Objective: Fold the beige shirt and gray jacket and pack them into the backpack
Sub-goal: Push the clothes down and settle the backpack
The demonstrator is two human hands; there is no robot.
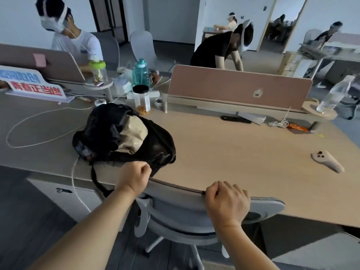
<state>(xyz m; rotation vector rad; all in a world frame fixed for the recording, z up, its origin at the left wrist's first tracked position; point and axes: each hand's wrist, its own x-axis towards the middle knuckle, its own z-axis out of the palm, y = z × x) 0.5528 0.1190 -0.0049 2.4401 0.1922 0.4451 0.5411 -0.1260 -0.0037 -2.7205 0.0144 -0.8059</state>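
I have both hands curled on the gray jacket (175,192), left hand (134,176) pinching one end of its dark-seamed edge and right hand (227,199) gripping the other, so it runs crosswise between them; the backpack (105,123), beige shirt (132,133) showing in its mouth, lies just beyond my left, the nearer hand.

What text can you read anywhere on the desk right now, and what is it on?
"青春正当燃": red characters on the white sign at the desk's far left; the last character is uncertain.
Blue line above it on the same sign: too blurred to read.
Label on the jar and patch on the backpack: unreadable.
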